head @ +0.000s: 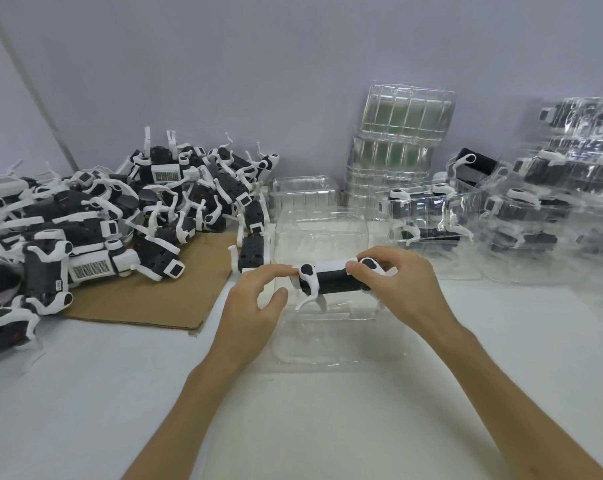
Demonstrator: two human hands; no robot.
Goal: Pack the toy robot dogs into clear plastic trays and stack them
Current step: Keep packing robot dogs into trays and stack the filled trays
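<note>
A black-and-white toy robot dog (331, 280) is held level over an open clear plastic tray (338, 348) in the middle of the white table. My right hand (400, 285) grips the dog's right end, fingers curled over its top. My left hand (258, 303) touches the dog's left end with its fingertips, thumb apart below. The dog's white legs hang down into the tray. A large heap of loose robot dogs (120, 216) lies at the left.
A brown cardboard sheet (147, 299) lies under the heap. Empty clear trays (400, 140) stand stacked at the back by the wall, with one more (303, 195) beside them. Packed trays (556, 209) are piled at the right. A filled tray (428, 216) sits behind my right hand.
</note>
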